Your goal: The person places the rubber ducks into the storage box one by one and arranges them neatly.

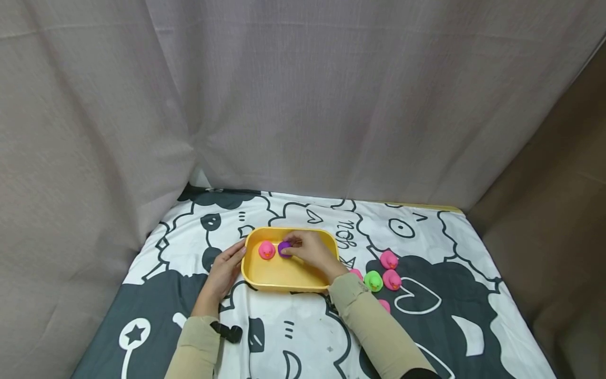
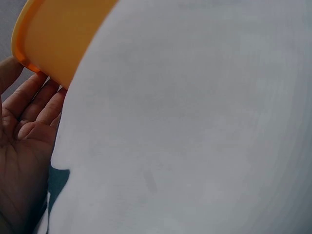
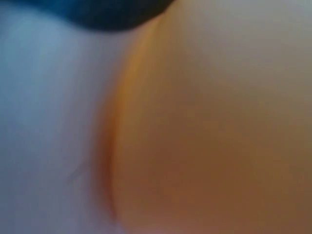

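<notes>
Inside the yellow tray [image 1: 279,273], my right hand [image 1: 310,250] pinches a small purple rubber duck [image 1: 284,249] between thumb and fingers; part of the duck is hidden by them. Just left of it a pink rubber duck [image 1: 267,250] stands on the tray floor. My left hand [image 1: 226,269] holds the tray at its left end. The left wrist view shows the thumb at the rim and the fingertips [image 2: 41,78] against the outer wall of the tray [image 2: 63,39]. The right wrist view is blurred, with neither hand nor duck recognisable.
Right of the tray lie a green duck [image 1: 373,281] and several pink ducks [image 1: 392,280], some partly hidden by my right sleeve [image 1: 374,326]. A black and white patterned cloth [image 1: 284,358] covers the table. Grey curtains [image 1: 331,105] hang behind and at the sides.
</notes>
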Demonstrator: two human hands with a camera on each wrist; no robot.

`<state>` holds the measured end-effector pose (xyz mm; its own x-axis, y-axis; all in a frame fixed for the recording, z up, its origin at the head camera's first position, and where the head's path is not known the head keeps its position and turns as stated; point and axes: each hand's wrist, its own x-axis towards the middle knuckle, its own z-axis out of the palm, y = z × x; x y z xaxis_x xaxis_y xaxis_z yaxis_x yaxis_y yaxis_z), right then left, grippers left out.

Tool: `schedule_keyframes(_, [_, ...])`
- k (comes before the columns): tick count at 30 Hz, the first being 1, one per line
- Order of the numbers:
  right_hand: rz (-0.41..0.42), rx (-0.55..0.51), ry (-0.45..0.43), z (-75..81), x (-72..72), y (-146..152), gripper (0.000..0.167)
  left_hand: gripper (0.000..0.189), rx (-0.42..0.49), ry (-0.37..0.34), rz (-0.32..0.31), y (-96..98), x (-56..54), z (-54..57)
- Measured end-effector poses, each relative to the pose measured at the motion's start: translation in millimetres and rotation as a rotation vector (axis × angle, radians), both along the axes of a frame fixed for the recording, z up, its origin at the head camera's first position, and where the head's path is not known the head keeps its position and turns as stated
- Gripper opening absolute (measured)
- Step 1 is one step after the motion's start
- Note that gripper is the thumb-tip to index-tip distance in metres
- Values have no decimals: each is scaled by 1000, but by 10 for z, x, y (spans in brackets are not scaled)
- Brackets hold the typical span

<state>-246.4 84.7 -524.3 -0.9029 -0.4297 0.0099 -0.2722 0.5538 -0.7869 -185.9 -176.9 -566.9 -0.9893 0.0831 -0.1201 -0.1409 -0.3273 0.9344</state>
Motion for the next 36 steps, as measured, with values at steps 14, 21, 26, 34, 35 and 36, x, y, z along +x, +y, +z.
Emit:
schedule_keyframes(14, [54,-19,-18,-41,-1,-1,24,46,-9,-21,1,-2,2,13])
schedule_keyframes(21, [59,0,-28,-52,-1,9,28,47,-11,-28,0,0,-4,7])
schedule_keyframes(26, [67,-7,-45,-37,-13,18,31,48,-13,-34,7,0,-22,17])
schedule_keyframes(34, [85,5,-53,-43,0,17,33,50,4,-31,10,5,1,-10])
schedule_keyframes(35, [90,7,-45,-42,2,16,33,51,4,-31,10,5,2,-13])
schedule_keyframes(36, [94,7,-37,-38,4,14,32,52,2,-27,10,5,2,-14])
